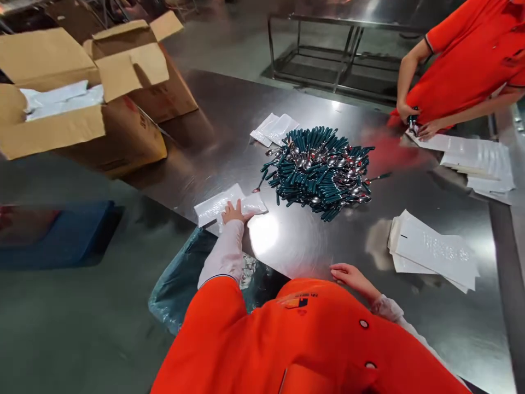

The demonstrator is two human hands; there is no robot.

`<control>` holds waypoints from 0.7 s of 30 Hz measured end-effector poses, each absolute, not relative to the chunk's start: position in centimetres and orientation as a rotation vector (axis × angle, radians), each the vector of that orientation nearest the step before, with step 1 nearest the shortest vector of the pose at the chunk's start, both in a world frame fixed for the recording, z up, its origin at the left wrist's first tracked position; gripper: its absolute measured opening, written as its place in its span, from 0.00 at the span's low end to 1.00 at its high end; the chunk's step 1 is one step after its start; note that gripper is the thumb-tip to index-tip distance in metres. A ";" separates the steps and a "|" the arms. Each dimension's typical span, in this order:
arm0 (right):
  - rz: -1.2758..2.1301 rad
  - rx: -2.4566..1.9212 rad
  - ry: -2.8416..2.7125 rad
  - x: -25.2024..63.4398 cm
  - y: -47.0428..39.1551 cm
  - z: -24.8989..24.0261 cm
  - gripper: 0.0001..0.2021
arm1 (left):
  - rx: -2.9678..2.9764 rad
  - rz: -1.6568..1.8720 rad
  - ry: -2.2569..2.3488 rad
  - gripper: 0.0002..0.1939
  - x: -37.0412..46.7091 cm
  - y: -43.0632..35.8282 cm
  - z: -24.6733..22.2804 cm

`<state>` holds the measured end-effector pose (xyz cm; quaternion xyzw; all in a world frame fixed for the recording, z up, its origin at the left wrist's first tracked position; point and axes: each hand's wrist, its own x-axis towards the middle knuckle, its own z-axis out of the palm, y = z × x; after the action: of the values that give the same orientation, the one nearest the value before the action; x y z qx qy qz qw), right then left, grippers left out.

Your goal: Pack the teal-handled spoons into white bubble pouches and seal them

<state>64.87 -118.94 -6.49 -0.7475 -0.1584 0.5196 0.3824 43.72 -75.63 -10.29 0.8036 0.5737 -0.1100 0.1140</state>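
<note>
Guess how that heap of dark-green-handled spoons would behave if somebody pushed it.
The heap of spoons would probably spread and spill rather than move as one block, since they seem piled loose, handles pointing different ways. Each spoon should feel stiff, judging by the shiny metal bowls. Outer ones might slide easily, as the table looks smooth.

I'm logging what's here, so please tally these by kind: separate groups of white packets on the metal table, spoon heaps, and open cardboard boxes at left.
Groups of white packets: 4 (under the left hand, behind the spoons, front right, far right)
Spoon heap: 1
Open cardboard boxes: 2
Total: 7
</note>
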 end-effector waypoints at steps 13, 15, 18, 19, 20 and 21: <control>0.387 -2.355 -1.254 78.0 -109.2 -2.2 0.18 | 1.919 0.250 2.165 0.32 31.2 -87.6 -13.5; 0.200 -2.463 -1.547 80.2 -106.4 -1.6 0.25 | 1.914 0.269 2.216 0.30 30.7 -89.1 -13.9; 0.098 -2.596 -1.847 82.5 -102.6 -1.5 0.34 | 1.891 0.336 2.198 0.28 32.0 -89.6 -13.7; 0.103 -2.626 -1.901 83.1 -101.6 -1.6 0.36 | 1.898 0.330 2.156 0.28 32.8 -89.7 -13.6; 0.122 -2.649 -1.940 83.6 -100.8 -1.7 0.38 | 1.919 0.309 2.095 0.28 33.7 -89.9 -13.5; 0.146 -2.664 -1.968 84.1 -100.1 -1.8 0.40 | 1.947 0.282 2.025 0.28 34.6 -90.1 -13.4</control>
<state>84.14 -100.11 -1.83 -0.8005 -0.5914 0.0440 -0.0866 34.55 -90.15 -13.43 0.6811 0.7080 0.0986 0.1585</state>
